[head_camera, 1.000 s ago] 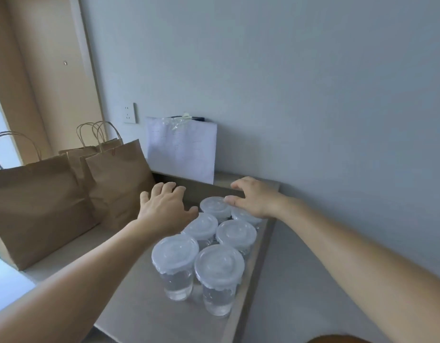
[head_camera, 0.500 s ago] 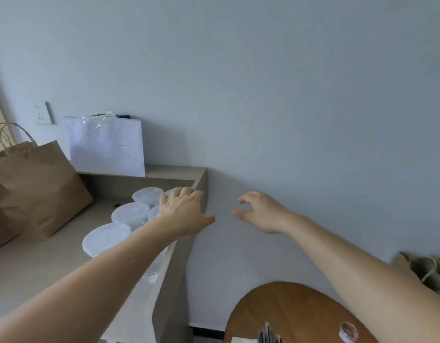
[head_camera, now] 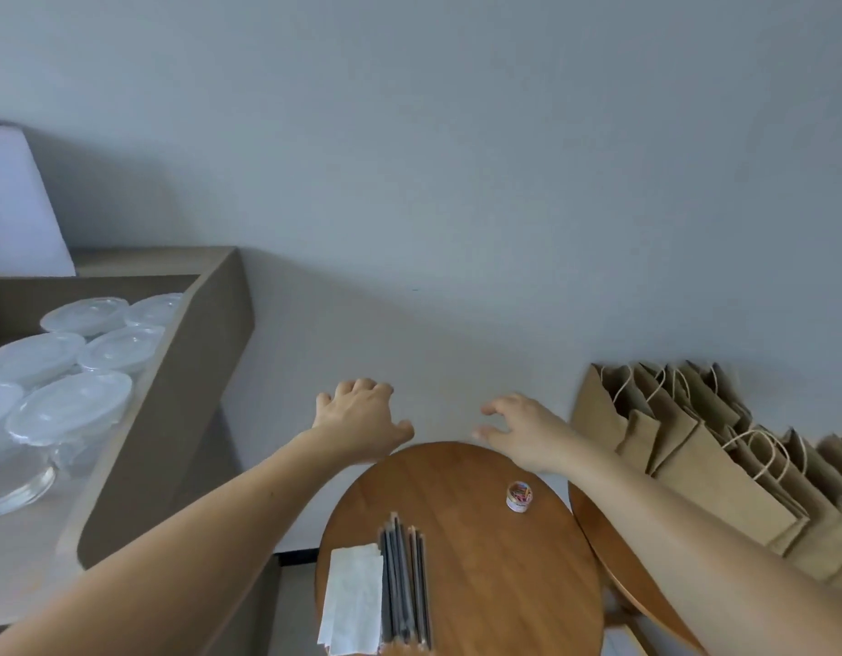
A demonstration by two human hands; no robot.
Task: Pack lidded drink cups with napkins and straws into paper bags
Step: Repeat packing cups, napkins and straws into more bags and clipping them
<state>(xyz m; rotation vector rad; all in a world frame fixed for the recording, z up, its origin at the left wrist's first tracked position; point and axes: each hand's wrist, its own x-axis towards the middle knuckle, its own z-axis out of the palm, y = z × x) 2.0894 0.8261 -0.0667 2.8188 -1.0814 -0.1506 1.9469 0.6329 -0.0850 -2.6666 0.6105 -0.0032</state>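
Note:
Several clear lidded drink cups (head_camera: 69, 409) stand on the grey counter (head_camera: 173, 419) at the left. A round wooden table (head_camera: 480, 561) below holds white napkins (head_camera: 353, 603) and a bundle of dark straws (head_camera: 405, 589) side by side. Folded brown paper bags (head_camera: 693, 447) lean against the wall at the right. My left hand (head_camera: 357, 419) hovers above the table's far edge, fingers spread and holding nothing. My right hand (head_camera: 523, 428) hangs beside it, fingers loosely bent and empty, just left of the bags.
A small round tub of coloured bits (head_camera: 519, 495) sits on the table near my right forearm. A second wooden round top (head_camera: 613, 551) lies under the bags. A white sheet (head_camera: 16, 210) leans on the wall behind the cups.
My view has swung right and down, away from the counter to the round table. Both hands left the cups and moved right, empty, toward the table and bags.

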